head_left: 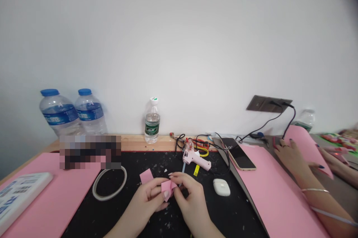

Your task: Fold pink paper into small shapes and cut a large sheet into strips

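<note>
A small folded piece of pink paper [167, 189] is between my hands, above a black mat [92, 215]. My left hand [149, 197] pinches it from the left, thumb on top. From the other side, the thumb and fingertips of my right hand [190, 197] close on its right edge. Just behind my left hand lies a pink paper square [146, 175] on the mat. A pale pink glue gun [195, 159] rests beyond my right hand, with a translucent stick [184, 167] at its left end. Scraps dot the mat.
A tape ring [109, 183] lies left; a white earbud case [221, 187] and phone [238, 153] lie right. Bottles, including a small one [152, 122], stand by the wall. Scissors and cables crowd the glue gun. At far right, a co-worker's hand [291, 156] touches a pink sheet [310, 150].
</note>
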### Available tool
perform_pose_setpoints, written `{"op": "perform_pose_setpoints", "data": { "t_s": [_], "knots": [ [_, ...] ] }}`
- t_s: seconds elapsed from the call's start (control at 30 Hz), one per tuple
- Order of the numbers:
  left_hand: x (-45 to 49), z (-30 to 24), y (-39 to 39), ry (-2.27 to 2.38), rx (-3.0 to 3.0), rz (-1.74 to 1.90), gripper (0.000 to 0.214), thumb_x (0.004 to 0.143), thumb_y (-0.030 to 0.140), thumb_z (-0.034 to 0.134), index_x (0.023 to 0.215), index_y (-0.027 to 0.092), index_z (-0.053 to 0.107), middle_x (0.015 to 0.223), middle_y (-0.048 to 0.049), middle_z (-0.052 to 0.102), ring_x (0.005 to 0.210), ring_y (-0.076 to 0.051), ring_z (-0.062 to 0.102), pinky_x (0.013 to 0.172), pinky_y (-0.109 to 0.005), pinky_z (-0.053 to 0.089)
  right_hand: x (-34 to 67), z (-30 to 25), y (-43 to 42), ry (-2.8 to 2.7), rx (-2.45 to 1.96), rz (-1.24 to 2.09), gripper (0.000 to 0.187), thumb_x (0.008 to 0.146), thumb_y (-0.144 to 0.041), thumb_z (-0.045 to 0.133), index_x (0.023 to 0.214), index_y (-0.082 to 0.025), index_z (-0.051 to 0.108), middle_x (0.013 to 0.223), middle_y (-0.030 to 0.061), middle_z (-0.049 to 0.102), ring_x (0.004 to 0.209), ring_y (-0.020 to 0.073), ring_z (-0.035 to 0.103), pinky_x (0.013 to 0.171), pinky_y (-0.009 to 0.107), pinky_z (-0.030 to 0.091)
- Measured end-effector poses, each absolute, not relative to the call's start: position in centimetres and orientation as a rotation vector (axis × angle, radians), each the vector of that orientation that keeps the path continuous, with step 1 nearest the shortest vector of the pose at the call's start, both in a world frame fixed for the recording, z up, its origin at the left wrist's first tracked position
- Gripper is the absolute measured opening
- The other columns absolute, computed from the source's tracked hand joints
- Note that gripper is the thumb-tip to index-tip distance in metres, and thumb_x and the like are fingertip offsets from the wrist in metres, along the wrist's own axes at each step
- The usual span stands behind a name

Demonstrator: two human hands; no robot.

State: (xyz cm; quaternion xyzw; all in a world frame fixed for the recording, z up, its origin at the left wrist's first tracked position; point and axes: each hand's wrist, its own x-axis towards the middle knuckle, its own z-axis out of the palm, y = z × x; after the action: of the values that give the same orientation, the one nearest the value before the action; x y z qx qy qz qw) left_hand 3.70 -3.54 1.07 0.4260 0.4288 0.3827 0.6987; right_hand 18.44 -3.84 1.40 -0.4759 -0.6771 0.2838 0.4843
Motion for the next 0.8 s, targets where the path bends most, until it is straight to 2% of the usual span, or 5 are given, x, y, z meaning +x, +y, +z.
{"op": "perform_pose_setpoints", "data": {
  "t_s": [0.17, 0.5, 0.67, 0.8],
  "knots": [
    [3.62, 1.63, -3.58, 0.994, 0.919, 0.875, 0.035, 0.064, 0.041, 0.069, 0.09, 0.017, 0.067, 0.079, -0.0036, 0.07, 0.084, -0.019, 0.061, 0.075, -0.027, 0.048, 18.66, 1.31, -3.79, -1.771, -1.188, 0.645, 0.022, 0.071, -0.004, 0.05, 0.079, -0.018, 0.065, 0.098, 0.0072, 0.065, 0.087, 0.0185, 0.062, 0.064, 0.024, 0.049],
    [3.21, 0.87, -3.17, 1.002, 0.757, 0.924, 0.037, 0.058, 0.041, 0.072, 0.086, 0.016, 0.067, 0.073, -0.0051, 0.07, 0.075, -0.02, 0.064, 0.072, -0.03, 0.049, 19.05, 0.92, -4.19, -1.992, -1.112, 0.53, 0.041, 0.07, -0.005, 0.047, 0.107, -0.019, 0.059, 0.116, 0.0078, 0.058, 0.108, 0.02, 0.053, 0.089, 0.031, 0.044],
    [3.17, 1.25, -3.22, 1.007, 0.728, 0.949, 0.034, 0.06, 0.042, 0.07, 0.083, 0.017, 0.066, 0.079, -0.0067, 0.071, 0.082, -0.022, 0.064, 0.072, -0.03, 0.049, 19.17, 1.17, -4.27, -2.056, -1.071, 0.479, 0.049, 0.069, -0.003, 0.044, 0.114, -0.018, 0.055, 0.12, 0.0075, 0.055, 0.11, 0.0195, 0.051, 0.094, 0.033, 0.041],
    [3.28, 1.24, -3.12, 1.062, 0.784, 0.934, 0.04, 0.057, 0.045, 0.071, 0.083, 0.016, 0.066, 0.076, -0.0065, 0.07, 0.082, -0.022, 0.064, 0.069, -0.028, 0.049, 19.16, 1.83, -4.4, -2.119, -1.072, 0.49, 0.057, 0.066, 0.0, 0.042, 0.118, -0.02, 0.053, 0.124, 0.006, 0.053, 0.108, 0.0204, 0.051, 0.094, 0.033, 0.041]
  ]
}}
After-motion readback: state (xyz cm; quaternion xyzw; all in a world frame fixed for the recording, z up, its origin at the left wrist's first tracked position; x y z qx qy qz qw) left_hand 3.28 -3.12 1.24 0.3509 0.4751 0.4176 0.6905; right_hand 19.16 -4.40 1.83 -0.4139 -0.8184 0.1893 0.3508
